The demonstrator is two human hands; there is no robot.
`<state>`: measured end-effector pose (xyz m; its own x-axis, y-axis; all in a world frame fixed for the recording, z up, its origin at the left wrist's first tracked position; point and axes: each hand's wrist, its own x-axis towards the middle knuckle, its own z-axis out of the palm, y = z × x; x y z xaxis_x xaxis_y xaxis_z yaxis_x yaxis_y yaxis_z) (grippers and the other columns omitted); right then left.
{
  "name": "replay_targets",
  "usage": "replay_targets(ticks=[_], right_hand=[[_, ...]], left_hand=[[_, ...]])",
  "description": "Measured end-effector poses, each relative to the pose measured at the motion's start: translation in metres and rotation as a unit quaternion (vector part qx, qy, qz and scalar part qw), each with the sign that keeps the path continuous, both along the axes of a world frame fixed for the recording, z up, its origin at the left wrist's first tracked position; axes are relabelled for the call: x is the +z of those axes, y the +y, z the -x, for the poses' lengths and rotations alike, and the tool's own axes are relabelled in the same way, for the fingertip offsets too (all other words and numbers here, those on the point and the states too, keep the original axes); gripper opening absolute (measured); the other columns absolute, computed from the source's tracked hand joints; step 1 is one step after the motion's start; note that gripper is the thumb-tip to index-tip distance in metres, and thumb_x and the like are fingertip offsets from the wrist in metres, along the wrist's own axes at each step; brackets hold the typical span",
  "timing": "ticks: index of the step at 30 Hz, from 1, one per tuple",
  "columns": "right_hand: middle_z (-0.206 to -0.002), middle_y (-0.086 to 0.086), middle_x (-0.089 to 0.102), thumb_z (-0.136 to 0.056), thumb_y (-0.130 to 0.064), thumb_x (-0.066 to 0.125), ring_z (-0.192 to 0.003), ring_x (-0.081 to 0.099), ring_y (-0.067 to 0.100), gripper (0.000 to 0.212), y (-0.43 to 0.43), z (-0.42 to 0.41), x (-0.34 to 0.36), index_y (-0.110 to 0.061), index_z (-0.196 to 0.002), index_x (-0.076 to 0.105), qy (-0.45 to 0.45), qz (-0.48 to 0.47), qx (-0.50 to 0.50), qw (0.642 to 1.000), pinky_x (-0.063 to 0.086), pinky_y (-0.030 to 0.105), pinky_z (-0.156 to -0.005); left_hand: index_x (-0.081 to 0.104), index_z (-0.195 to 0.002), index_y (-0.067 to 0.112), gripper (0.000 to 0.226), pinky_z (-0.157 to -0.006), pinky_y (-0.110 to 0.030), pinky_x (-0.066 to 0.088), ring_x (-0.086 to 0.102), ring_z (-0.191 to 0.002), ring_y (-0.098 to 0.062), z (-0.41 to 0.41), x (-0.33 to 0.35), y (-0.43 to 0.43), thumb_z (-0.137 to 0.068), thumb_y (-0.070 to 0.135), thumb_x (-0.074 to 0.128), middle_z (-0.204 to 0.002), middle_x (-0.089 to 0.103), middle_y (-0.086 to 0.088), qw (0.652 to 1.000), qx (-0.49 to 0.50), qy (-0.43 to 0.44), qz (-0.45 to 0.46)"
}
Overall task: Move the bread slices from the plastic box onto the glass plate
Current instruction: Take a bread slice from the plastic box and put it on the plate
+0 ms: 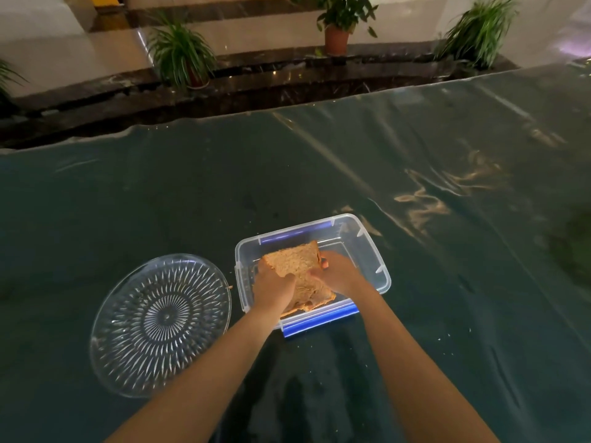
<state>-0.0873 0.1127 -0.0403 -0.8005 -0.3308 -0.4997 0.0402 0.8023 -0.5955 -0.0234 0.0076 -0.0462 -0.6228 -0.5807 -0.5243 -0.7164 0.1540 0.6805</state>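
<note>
A clear plastic box (367, 251) with blue clips sits on the table in front of me. Brown bread slices (295, 262) lie stacked inside it. My left hand (273, 287) grips the stack's left side and my right hand (335, 273) grips its right side, fingers curled onto the top slice. The top slice is tilted up at its far end. Lower slices (315, 303) show under my hands near the box's front wall. A round cut-glass plate (128, 356) lies to the left of the box, with nothing on it.
The table is covered by dark green cloth under a clear plastic sheet (447, 282) with wrinkles at the right. Crumbs lie near the box. Beyond the far table edge are potted plants (180, 52) and a dark marble ledge.
</note>
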Motion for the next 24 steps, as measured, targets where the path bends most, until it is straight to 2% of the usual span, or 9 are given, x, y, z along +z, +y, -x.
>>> replay_targets(ticks=[3,6,8,10,12,14,20,22,24], right_hand=[[-0.126,0.011,0.062,-0.093,-0.032,0.052,-0.114,0.059,0.029,0.037,-0.003,0.0,-0.002,-0.011,-0.123,0.054,0.024,-0.014,-0.01,1.0,0.045,0.038,-0.103],[-0.12,0.013,0.065,-0.094,-0.032,0.048,-0.109,0.061,0.028,0.034,-0.004,-0.002,-0.001,-0.009,-0.117,0.058,0.034,-0.001,-0.03,0.999,0.045,0.037,-0.1],[-0.116,0.012,0.065,-0.094,-0.031,0.047,-0.108,0.061,0.027,0.031,-0.004,-0.003,0.001,-0.009,-0.114,0.058,0.035,0.007,-0.044,0.998,0.045,0.037,-0.102],[-0.11,0.011,0.065,-0.094,-0.03,0.048,-0.104,0.061,0.024,0.026,-0.003,-0.002,0.003,-0.01,-0.107,0.059,0.034,0.022,-0.062,0.997,0.045,0.036,-0.105],[-0.121,0.009,0.063,-0.093,-0.03,0.051,-0.111,0.06,0.025,0.034,-0.001,-0.002,0.009,-0.009,-0.119,0.058,0.017,0.046,-0.077,0.996,0.045,0.036,-0.104],[-0.127,0.008,0.061,-0.092,-0.032,0.053,-0.115,0.058,0.025,0.039,0.002,-0.002,0.015,-0.012,-0.126,0.055,-0.002,0.069,-0.094,0.993,0.046,0.037,-0.102],[-0.122,0.007,0.065,-0.088,-0.025,0.06,-0.11,0.062,0.025,0.035,0.002,-0.006,0.039,-0.012,-0.121,0.06,0.036,0.112,-0.104,0.988,0.05,0.035,-0.094],[-0.123,0.008,0.065,-0.088,-0.024,0.06,-0.11,0.061,0.025,0.036,-0.002,-0.007,0.049,-0.013,-0.122,0.059,0.044,0.12,-0.106,0.986,0.051,0.035,-0.094],[-0.125,0.008,0.064,-0.088,-0.023,0.06,-0.111,0.061,0.026,0.036,-0.009,-0.009,0.059,-0.012,-0.122,0.059,0.047,0.133,-0.103,0.985,0.051,0.037,-0.097]], left_hand=[[0.031,-0.146,0.013,0.061,-0.105,-0.04,0.047,0.05,-0.129,-0.03,0.0,0.001,-0.001,-0.091,0.02,0.056,-0.142,0.048,-0.009,1.0,0.005,0.004,0.008],[0.039,-0.14,0.012,0.052,-0.102,-0.039,0.049,0.054,-0.123,-0.029,0.001,0.002,-0.003,-0.091,0.017,0.055,-0.135,0.054,-0.009,0.999,0.026,0.025,-0.002],[0.045,-0.134,0.012,0.044,-0.096,-0.037,0.053,0.059,-0.114,-0.028,0.0,0.004,-0.004,-0.092,0.019,0.055,-0.126,0.059,-0.011,0.998,0.049,0.035,-0.016],[0.049,-0.129,0.01,0.04,-0.08,-0.031,0.057,0.063,-0.099,-0.024,-0.001,0.004,-0.006,-0.091,0.019,0.056,-0.117,0.063,-0.012,0.995,0.071,0.049,-0.041],[0.055,-0.121,0.009,0.03,-0.06,-0.021,0.049,0.06,-0.078,-0.016,-0.002,0.005,-0.009,-0.092,0.019,0.054,-0.104,0.065,-0.012,0.993,0.08,0.063,-0.054],[0.058,-0.117,0.009,0.026,-0.056,-0.019,0.045,0.057,-0.069,-0.012,-0.003,0.005,-0.009,-0.095,0.021,0.051,-0.101,0.067,-0.013,0.992,0.079,0.077,-0.056],[0.058,-0.112,0.016,0.022,-0.055,-0.015,0.041,0.052,-0.065,-0.004,-0.008,0.019,-0.013,-0.098,0.029,0.047,-0.076,0.056,0.009,0.984,0.091,0.139,-0.064],[0.057,-0.118,0.017,0.025,-0.06,-0.015,0.045,0.056,-0.072,-0.006,-0.009,0.03,-0.019,-0.097,0.027,0.048,-0.085,0.06,0.008,0.983,0.082,0.155,-0.055],[0.053,-0.128,0.016,0.033,-0.079,-0.024,0.054,0.063,-0.094,-0.013,-0.014,0.042,-0.026,-0.096,0.026,0.051,-0.108,0.064,0.001,0.982,0.075,0.167,-0.053]])
